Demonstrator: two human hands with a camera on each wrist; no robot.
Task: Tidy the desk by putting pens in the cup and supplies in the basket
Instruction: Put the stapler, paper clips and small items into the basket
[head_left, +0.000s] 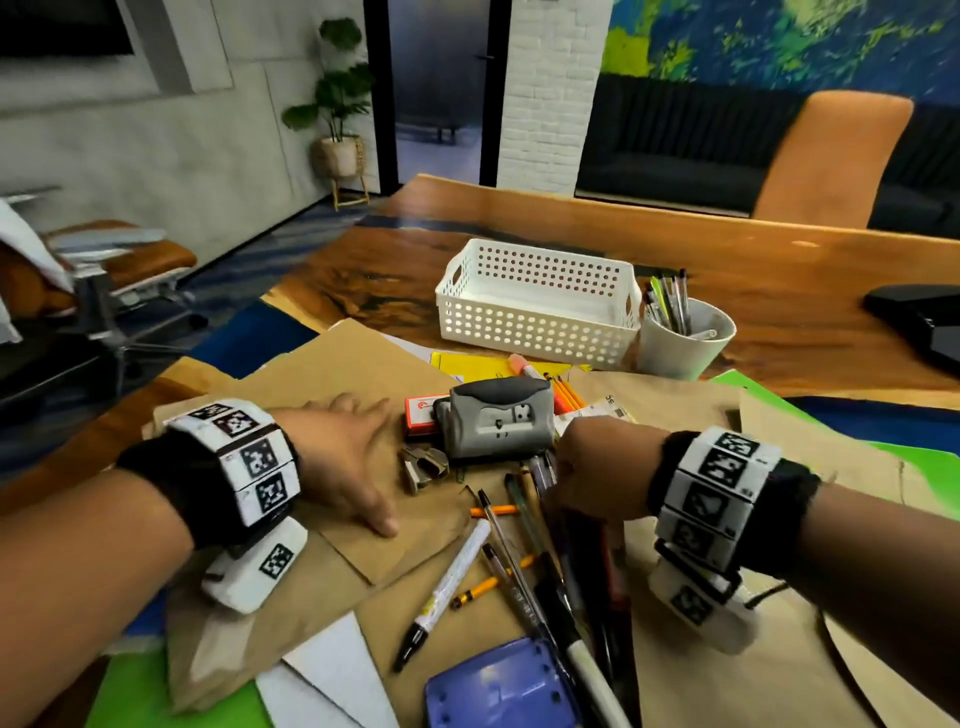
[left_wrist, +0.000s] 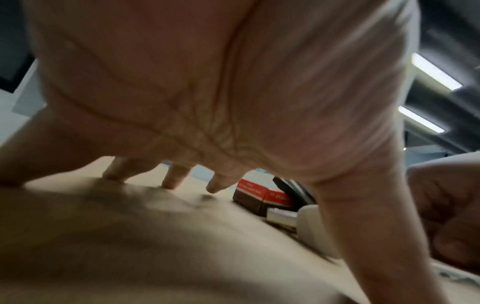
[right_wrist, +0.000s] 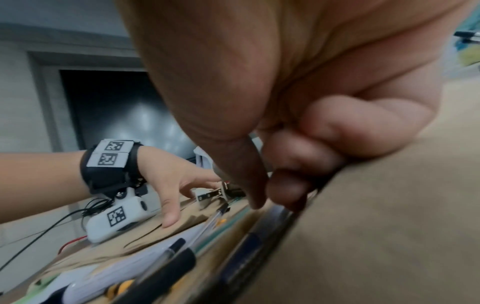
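My left hand (head_left: 337, 457) lies open, its straight fingers (left_wrist: 171, 182) pressing on a brown envelope (head_left: 322, 374). My right hand (head_left: 592, 467) reaches down into a pile of pens (head_left: 519, 525) at the desk's middle. Its thumb and curled fingers (right_wrist: 285, 185) close on dark pens (right_wrist: 270, 230) at the pile's right side. A white marker (head_left: 452, 577) lies left of the pile. The white cup (head_left: 685, 343) holding several pens stands at the back right, beside the white perforated basket (head_left: 535, 312), which looks empty. A grey hole punch (head_left: 498, 421), red staple box (head_left: 423, 413) and staple remover (head_left: 423, 467) lie between my hands.
Brown envelopes, yellow and green paper cover the wooden desk (head_left: 779, 270). A purple-blue plastic item (head_left: 498, 691) lies at the near edge. A black object (head_left: 924, 322) sits at the far right. An orange chair (head_left: 836, 156) stands behind the desk.
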